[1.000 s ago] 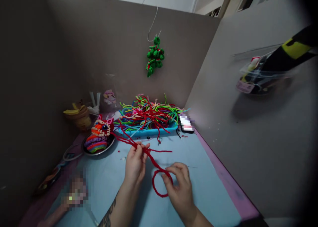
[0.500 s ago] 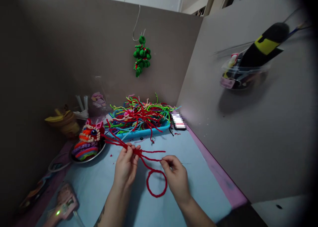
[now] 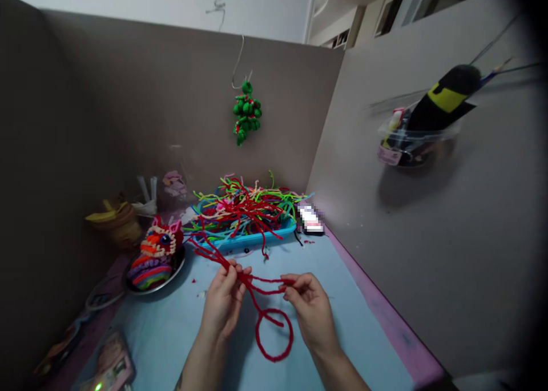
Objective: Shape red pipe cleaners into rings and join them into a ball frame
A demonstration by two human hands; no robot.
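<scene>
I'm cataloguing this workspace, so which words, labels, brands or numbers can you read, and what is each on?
No text can be read.
Pink label on the clear container at the right wall: too small and blurred.
Phone: its bright screen is pixelated.
Pink device at lower left: blurred, any marking illegible.

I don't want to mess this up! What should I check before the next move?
1. Left hand pinching the bunched red strands: ok.
2. Right hand gripping near two strand ends: ok.
3. Curled red strand clear of the right fingers: ok.
4. Colourful toy sitting in its bowl: ok.
5. Blue mat free of scraps: not ok, a red bit lies there.
</scene>
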